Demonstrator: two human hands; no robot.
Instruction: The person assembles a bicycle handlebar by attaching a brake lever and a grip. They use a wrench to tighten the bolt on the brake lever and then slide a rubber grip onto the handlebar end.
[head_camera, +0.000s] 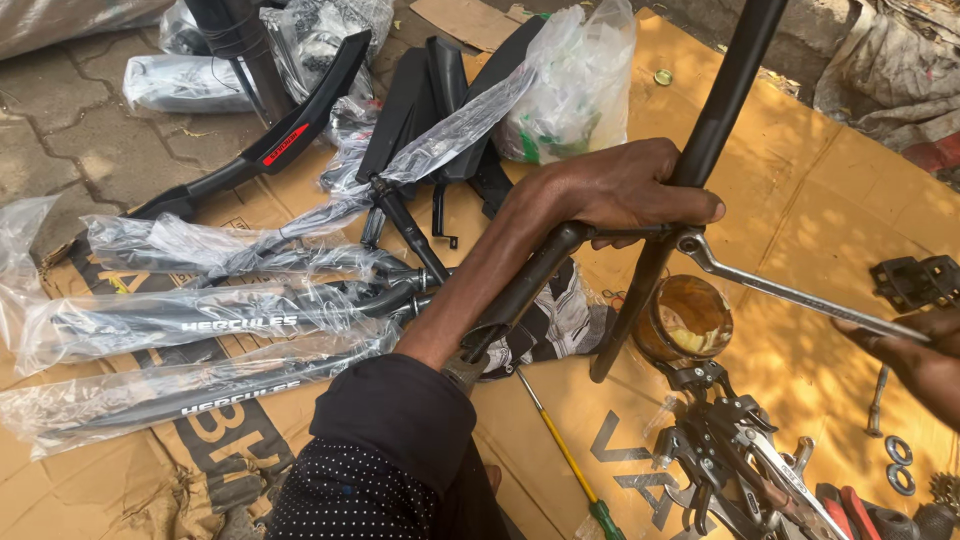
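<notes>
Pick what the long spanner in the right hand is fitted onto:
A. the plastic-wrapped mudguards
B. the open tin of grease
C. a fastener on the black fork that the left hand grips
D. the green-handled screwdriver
C: the spanner, held by the right hand, has its ring end on a fastener at the black fork, right beside the gripping left hand.
</notes>
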